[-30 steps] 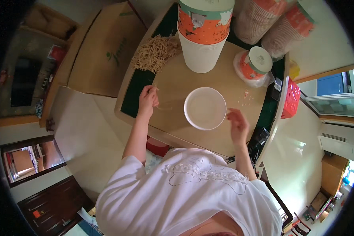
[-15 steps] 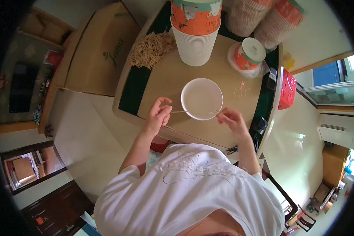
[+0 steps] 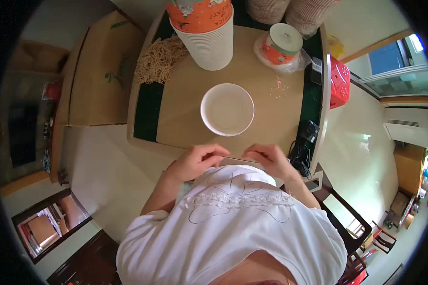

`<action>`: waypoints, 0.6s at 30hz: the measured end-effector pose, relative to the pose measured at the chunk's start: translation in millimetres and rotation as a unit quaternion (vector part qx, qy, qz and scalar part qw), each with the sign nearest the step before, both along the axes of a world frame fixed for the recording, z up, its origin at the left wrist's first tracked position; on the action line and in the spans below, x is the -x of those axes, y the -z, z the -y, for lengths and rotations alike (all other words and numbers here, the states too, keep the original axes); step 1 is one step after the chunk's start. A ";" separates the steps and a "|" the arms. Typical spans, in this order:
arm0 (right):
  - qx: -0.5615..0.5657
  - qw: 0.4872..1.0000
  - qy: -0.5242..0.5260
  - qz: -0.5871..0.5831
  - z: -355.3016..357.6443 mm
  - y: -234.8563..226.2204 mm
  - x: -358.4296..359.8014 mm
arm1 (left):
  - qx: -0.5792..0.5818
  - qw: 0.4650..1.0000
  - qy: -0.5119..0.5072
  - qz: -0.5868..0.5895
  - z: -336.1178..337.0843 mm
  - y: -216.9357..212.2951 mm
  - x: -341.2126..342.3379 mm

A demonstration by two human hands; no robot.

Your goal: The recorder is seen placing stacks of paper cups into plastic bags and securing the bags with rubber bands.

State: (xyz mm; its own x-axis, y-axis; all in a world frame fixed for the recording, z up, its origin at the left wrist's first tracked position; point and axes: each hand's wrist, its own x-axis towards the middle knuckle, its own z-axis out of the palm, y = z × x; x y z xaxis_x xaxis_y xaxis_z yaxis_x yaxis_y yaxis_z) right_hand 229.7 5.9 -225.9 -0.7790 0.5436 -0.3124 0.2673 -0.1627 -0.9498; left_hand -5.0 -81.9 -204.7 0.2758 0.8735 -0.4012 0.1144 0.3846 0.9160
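Observation:
A white round paper bucket (image 3: pixel 227 110), seen from above with its mouth up, stands on the cardboard sheet (image 3: pixel 176 118) in front of me. My left hand (image 3: pixel 199 160) is at the table's near edge, below the bucket and apart from it. Its fingers are bent together in a pinch; anything thin between them is too small to make out. Facing it, with a small gap between, my right hand (image 3: pixel 268 159) has its fingertips drawn together too, and what they hold, if anything, does not show. A tangled heap of tan cords (image 3: pixel 159 59) lies at the far left.
A tall stack of nested buckets (image 3: pixel 208 47) with orange bands rises behind the bucket. At the back right, a lidded orange container (image 3: pixel 280 45) sits in plastic wrap. Small pinkish bits (image 3: pixel 279 87) lie nearby. Black devices and cables (image 3: pixel 302 152) line the right edge.
Both hands have come back from the bucket's near rim toward my body and closer together. The thin cord that ran from the left hand to the bucket is no longer clearly visible. The view has shifted.

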 end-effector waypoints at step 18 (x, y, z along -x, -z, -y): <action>-0.026 0.991 0.127 -0.027 8.6 48.7 12.4 | -0.008 0.991 -0.070 -0.115 -45.4 50.3 -41.1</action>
